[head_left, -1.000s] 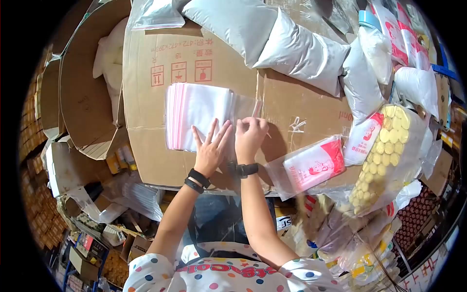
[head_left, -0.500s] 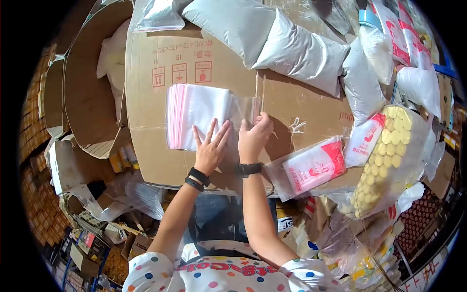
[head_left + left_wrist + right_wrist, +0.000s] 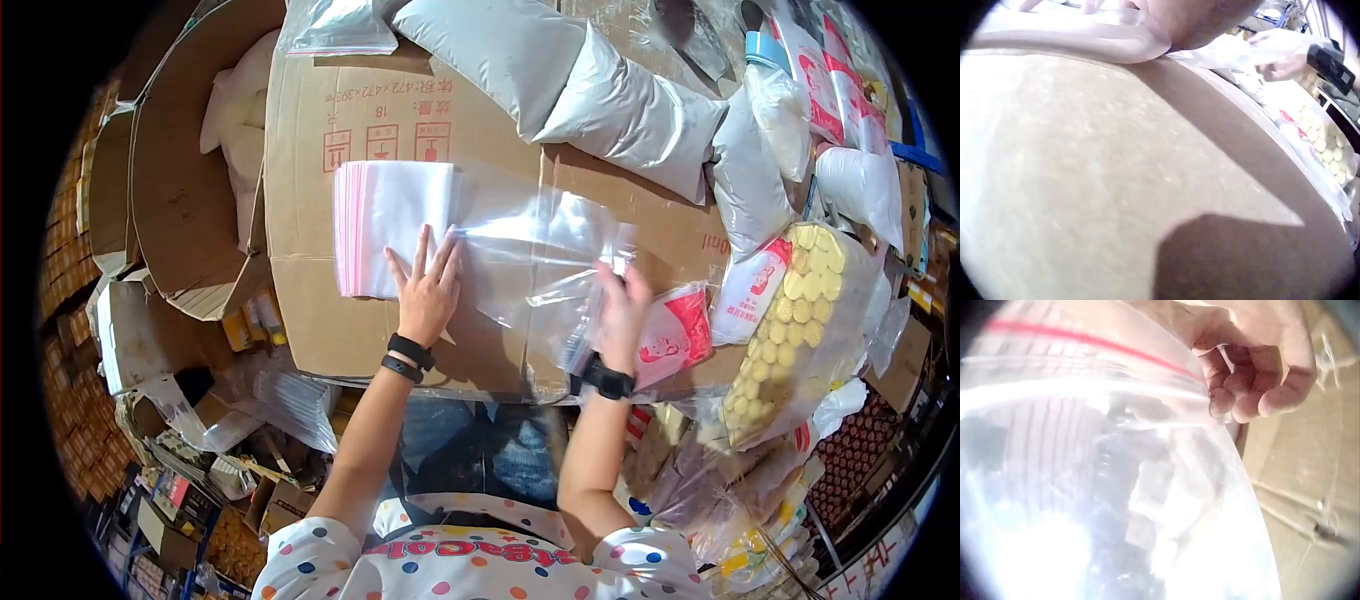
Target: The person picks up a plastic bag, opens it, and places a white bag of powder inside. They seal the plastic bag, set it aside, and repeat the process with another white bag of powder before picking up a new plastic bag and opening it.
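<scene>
A stack of clear zip bags (image 3: 385, 225) with pink-red seal strips at its left side lies on the cardboard. My left hand (image 3: 427, 295) rests on the stack's lower right part, fingers straight and spread. From beside that hand, one clear zip bag (image 3: 530, 250) stretches to the right across the cardboard, crinkled and shiny. My right hand (image 3: 622, 318) pinches its far end between thumb and fingers. Up close in the right wrist view, the bag's red seal line (image 3: 1094, 344) runs toward the fingertips (image 3: 1219, 403).
A flattened cardboard surface (image 3: 470, 350) bears everything. White filled bags (image 3: 640, 115) line its far edge. To the right sit a red-and-white printed packet (image 3: 685, 325), partly behind my right hand, and a bag of yellow round pieces (image 3: 795, 325). An open carton (image 3: 185, 215) stands at left.
My right hand has moved from the stack's right edge well to the right, pulling one clear bag out with it. My left hand keeps its place on the stack.
</scene>
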`<state>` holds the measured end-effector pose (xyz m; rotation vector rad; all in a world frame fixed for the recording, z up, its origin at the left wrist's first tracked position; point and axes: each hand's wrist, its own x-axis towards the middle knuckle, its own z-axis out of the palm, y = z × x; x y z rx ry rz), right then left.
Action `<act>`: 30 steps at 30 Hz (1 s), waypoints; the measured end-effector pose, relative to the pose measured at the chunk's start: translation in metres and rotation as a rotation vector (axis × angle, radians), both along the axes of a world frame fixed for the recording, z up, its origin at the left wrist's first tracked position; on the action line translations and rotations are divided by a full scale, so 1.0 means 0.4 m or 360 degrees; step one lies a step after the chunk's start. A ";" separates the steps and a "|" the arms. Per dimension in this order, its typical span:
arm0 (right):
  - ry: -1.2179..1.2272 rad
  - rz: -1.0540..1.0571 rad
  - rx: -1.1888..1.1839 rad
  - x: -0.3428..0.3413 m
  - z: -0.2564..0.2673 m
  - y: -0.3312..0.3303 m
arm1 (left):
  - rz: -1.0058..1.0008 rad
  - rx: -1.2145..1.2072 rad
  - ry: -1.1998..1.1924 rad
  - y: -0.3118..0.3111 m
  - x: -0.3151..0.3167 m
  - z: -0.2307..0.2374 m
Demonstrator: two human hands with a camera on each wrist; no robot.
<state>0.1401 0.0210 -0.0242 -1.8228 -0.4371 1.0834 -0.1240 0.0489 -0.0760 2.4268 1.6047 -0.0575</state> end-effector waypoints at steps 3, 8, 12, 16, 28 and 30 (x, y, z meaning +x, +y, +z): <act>0.0112 -0.0165 0.0137 0.093 0.114 -0.038 | -0.0019 -0.0042 -0.0019 0.016 0.005 0.030; 0.0481 -0.0034 0.0095 -0.004 0.237 -0.036 | 0.0075 -0.0257 -0.1016 0.019 0.078 0.188; 0.0452 0.0481 0.0176 -0.104 0.212 -0.003 | -0.0041 -0.0351 -0.1461 -0.008 0.114 0.321; 0.0329 0.0554 0.0154 -0.183 0.210 -0.005 | 0.0167 -0.0365 -0.1607 -0.027 0.076 0.318; 0.0935 0.0686 0.0358 -0.305 0.242 -0.056 | 0.0412 -0.0450 -0.1431 -0.076 -0.034 0.435; 0.0880 0.0711 0.0322 -0.313 0.241 -0.069 | 0.0407 -0.0484 -0.1407 -0.079 -0.055 0.440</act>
